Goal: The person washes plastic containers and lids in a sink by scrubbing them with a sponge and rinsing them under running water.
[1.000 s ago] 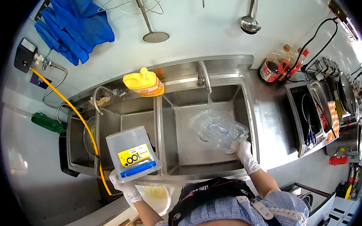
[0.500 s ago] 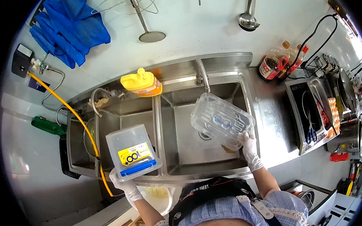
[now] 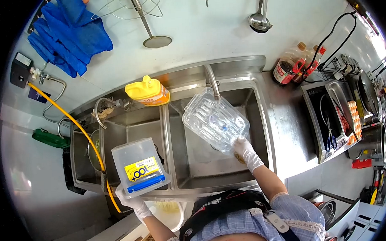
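My left hand (image 3: 132, 201), in a white glove, grips the lower corner of a clear plastic container (image 3: 136, 152) over the left side of the sink. The container carries a yellow label and a blue latch along its near edge. In my gloved right hand (image 3: 247, 152) is a clear, ribbed plastic lid (image 3: 210, 119), held tilted by its near right corner. It lies beneath the faucet (image 3: 213, 81), above the right basin (image 3: 195, 168), with glints and a blue patch on it. My right fingers are partly hidden at the lid's edge.
A yellow detergent jug (image 3: 148, 92) stands on the sink's back ledge. An orange hose (image 3: 68, 115) crosses the left side. Sauce bottles (image 3: 285, 69), a tray with scissors (image 3: 329, 136) and eggs (image 3: 354, 117) are to the right. Blue cloths (image 3: 71, 35) and ladles (image 3: 259, 20) hang on the wall.
My right hand has moved left and slightly up with the lid, bringing it farther under the faucet. My left hand still holds the container in nearly the same place.
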### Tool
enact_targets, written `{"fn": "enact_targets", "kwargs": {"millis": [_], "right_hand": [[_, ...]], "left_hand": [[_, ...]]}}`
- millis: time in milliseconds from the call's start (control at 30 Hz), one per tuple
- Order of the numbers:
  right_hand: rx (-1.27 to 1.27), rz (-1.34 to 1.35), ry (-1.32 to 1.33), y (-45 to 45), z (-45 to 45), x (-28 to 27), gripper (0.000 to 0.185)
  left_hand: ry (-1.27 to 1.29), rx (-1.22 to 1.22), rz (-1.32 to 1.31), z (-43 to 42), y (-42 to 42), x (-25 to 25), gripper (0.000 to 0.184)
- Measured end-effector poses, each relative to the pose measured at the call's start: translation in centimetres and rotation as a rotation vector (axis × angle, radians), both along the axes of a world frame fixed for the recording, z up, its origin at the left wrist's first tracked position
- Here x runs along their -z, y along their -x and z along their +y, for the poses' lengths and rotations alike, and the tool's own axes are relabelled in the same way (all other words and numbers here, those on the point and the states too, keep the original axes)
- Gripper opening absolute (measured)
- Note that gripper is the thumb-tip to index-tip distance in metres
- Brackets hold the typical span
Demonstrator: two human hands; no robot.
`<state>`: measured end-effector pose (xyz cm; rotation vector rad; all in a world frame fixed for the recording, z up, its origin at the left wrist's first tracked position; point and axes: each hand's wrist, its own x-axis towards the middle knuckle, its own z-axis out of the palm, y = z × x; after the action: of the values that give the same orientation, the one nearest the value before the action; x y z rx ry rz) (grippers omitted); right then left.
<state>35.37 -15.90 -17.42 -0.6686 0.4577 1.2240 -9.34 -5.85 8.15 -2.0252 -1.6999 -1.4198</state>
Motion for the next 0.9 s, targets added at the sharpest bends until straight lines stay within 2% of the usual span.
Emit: {"fn": "enact_targets", "kwargs": {"millis": [133, 200, 233, 300, 367, 433, 500, 567, 600, 667, 733, 800, 900], "right_hand": [[-0.124, 0.014, 0.096, 0.6, 0.0, 3.3, 0.015], [-0.152, 0.107, -0.038, 0.4, -0.5, 6.8, 0.017], [-0.151, 0.107, -0.036, 0.7, -0.6, 4.8, 0.017], [-0.281, -0.102, 0.143, 1.0, -1.3, 2.2, 0.023], [-0.317, -0.051, 0.065, 0.3, -1.8, 0.9, 0.023], [-0.353, -0.002, -0.014, -0.4, -2.3, -0.6, 0.023], [-0.375, -0.307, 0.2, -1.5, -3.1, -4.6, 0.019], [-0.391, -0.615, 0.411, -2.3, -3.5, -8.1, 0.016], [-0.391, -0.663, 0.309, -3.3, -4.0, -8.4, 0.015], [-0.372, -0.766, 0.39, -4.4, -3.6, -11.2, 0.016], [-0.337, -0.833, 0.349, -5.9, -3.4, -11.3, 0.014], [-0.319, -0.89, 0.464, -6.7, -3.3, -13.0, 0.019], [-0.297, -0.992, 0.394, -7.5, -3.5, -14.5, 0.018]], "left_hand": [[-0.019, 0.016, 0.008, -0.2, 0.7, 0.4, 0.021], [-0.014, 0.003, 0.004, -0.3, 0.9, 0.5, 0.021], [-0.008, -0.002, 0.008, -0.3, 0.9, 0.4, 0.021], [-0.003, -0.005, 0.012, -0.2, 0.9, 0.4, 0.021], [-0.019, 0.0, 0.055, -0.1, 0.9, 0.4, 0.012], [-0.021, 0.017, 0.051, 0.0, 0.8, 0.3, 0.012], [-0.023, 0.034, 0.046, 0.1, 1.0, 0.5, 0.012], [-0.018, 0.089, -0.073, 0.4, 1.4, 1.1, 0.019], [-0.02, 0.086, -0.073, 0.4, 1.2, 0.9, 0.019], [0.002, 0.025, 0.004, 0.3, 0.2, 0.2, 0.017], [0.01, 0.026, -0.025, 0.3, -0.1, 0.1, 0.016], [0.02, 0.03, -0.054, 0.4, -0.3, 0.0, 0.016], [0.032, 0.027, -0.049, 0.2, -0.2, 0.0, 0.015]]}}
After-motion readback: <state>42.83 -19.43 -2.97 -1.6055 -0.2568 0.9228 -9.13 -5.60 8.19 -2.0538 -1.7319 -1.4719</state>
